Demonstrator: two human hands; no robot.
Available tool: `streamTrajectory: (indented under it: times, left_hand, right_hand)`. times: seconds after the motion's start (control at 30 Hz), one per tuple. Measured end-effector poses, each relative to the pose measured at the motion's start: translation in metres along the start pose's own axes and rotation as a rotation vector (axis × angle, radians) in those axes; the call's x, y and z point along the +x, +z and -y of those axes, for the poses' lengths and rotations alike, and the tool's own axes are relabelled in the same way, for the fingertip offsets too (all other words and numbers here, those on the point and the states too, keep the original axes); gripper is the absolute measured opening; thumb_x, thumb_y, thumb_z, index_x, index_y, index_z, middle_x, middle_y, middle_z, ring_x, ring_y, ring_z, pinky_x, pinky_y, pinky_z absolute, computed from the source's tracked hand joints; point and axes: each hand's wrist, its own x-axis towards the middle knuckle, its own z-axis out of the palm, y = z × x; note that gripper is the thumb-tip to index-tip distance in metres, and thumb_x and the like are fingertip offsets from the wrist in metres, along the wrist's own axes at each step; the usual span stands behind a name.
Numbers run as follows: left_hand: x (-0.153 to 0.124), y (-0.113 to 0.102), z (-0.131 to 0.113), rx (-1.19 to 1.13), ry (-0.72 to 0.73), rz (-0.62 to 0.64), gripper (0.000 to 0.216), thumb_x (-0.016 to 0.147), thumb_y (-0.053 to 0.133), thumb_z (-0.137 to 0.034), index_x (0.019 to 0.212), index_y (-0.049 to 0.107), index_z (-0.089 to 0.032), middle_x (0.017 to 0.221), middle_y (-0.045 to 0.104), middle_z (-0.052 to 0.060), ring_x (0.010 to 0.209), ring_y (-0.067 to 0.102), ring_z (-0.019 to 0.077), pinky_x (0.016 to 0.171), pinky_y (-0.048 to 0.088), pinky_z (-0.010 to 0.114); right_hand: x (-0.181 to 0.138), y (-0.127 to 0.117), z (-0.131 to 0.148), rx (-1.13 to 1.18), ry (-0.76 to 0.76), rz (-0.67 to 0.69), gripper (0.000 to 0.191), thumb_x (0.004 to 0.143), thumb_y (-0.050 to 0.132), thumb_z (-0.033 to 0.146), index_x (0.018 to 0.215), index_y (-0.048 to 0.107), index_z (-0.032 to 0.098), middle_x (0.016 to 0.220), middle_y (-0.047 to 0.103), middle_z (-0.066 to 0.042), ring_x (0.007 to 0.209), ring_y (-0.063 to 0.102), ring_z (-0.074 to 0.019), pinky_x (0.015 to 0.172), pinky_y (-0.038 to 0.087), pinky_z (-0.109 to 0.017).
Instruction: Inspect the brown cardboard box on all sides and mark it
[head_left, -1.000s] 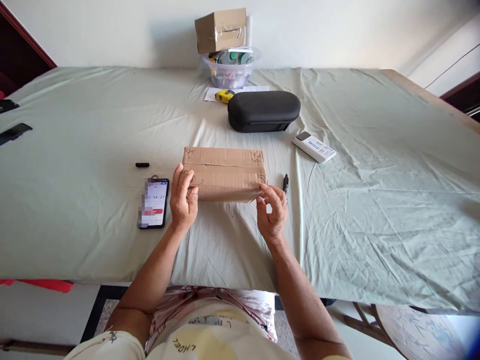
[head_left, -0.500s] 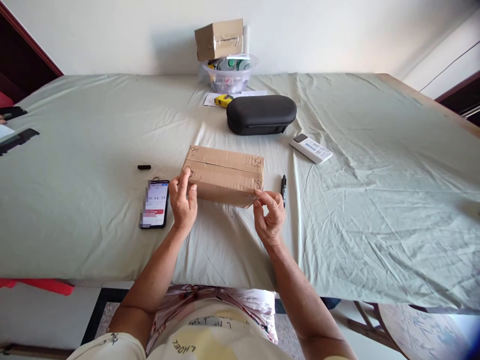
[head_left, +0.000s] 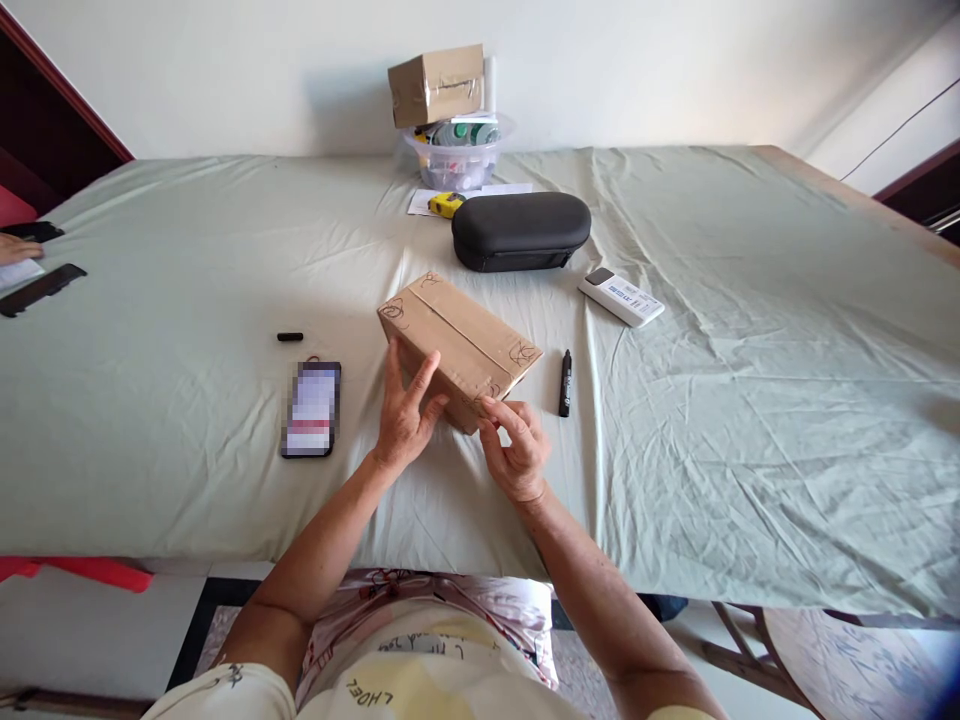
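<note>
A closed cardboard box (head_left: 457, 335) lies at an angle on the cloth in front of me, with dark scribbled loops at the corners of its top and a seam running along it. My left hand (head_left: 406, 415) is open, its spread fingers against the box's near long side. At the box's near right corner, my right hand (head_left: 516, 445) has thumb and index finger pinched together on the edge; whatever lies between the fingertips is too small to make out. Right of that hand lies an uncapped black marker (head_left: 565, 385). A black marker cap (head_left: 290, 337) is farther left.
A phone (head_left: 311, 410) lies left of my left hand. Beyond the box are a black zip case (head_left: 521, 230), a white device (head_left: 621, 297), a yellow tape measure (head_left: 445, 205) and a plastic tub (head_left: 457, 170) under another carton (head_left: 436, 85). Another person's hand (head_left: 19, 250) shows at far left.
The box has turned clockwise, its right end coming nearer to me. My left hand has moved right along its side; my right hand has shifted left with the corner.
</note>
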Motion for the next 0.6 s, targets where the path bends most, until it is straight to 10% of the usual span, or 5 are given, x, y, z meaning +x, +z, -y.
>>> streamTrajectory:
  times: [0.37,0.6]
  left_hand:
    - [-0.003,0.004,-0.026,-0.15,0.122,-0.003,0.058,0.109,0.055,-0.045,0.163,0.041,-0.031,0.181,0.021,0.016,0.167,0.03,0.0329,0.127,0.047,0.052]
    - [-0.001,0.004,-0.028,-0.08,0.125,-0.033,0.051,0.109,0.055,-0.04,0.158,0.046,-0.03,0.177,0.029,0.016,0.163,0.038,0.0321,0.124,0.051,0.051]
  right_hand:
    - [0.002,0.009,0.017,0.096,-0.093,0.119,0.074,0.1,0.051,0.006,0.167,0.038,0.033,0.112,0.074,-0.009,0.096,0.074,-0.0169,0.082,0.067,-0.032]
    - [0.002,0.008,0.012,0.038,-0.096,0.164,0.065,0.102,0.051,0.011,0.165,0.043,0.028,0.094,0.078,-0.005,0.068,0.069,-0.014,0.065,0.062,-0.027]
